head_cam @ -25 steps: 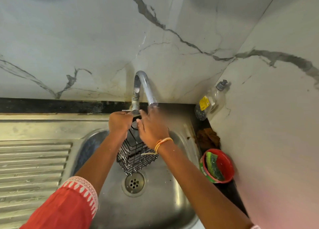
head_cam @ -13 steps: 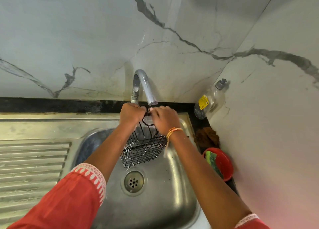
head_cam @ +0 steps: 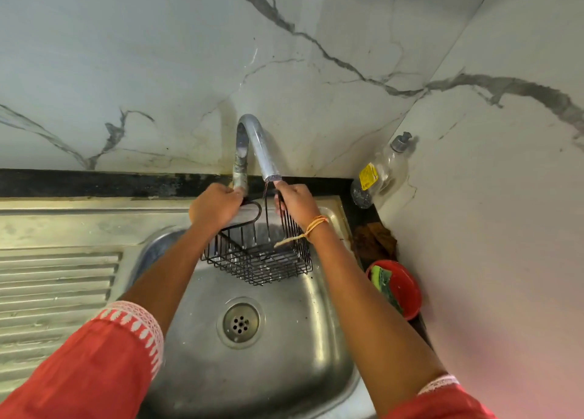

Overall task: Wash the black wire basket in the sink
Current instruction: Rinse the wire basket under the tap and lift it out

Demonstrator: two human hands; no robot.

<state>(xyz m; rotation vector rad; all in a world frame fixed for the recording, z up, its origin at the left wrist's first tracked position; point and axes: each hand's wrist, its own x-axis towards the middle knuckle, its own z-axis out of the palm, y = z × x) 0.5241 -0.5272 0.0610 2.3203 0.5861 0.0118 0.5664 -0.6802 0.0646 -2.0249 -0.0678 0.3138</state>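
Both hands, left hand (head_cam: 218, 204) and right hand (head_cam: 297, 202), grip the black wire basket (head_cam: 257, 254), now raised to 12 o'clock under the chrome curved tap (head_cam: 259, 147); rinsing proceeds.

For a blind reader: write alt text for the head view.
Both hands, left hand and right hand, hold a black wire basket under the tap above a steel sink. A red bowl sits at the right.
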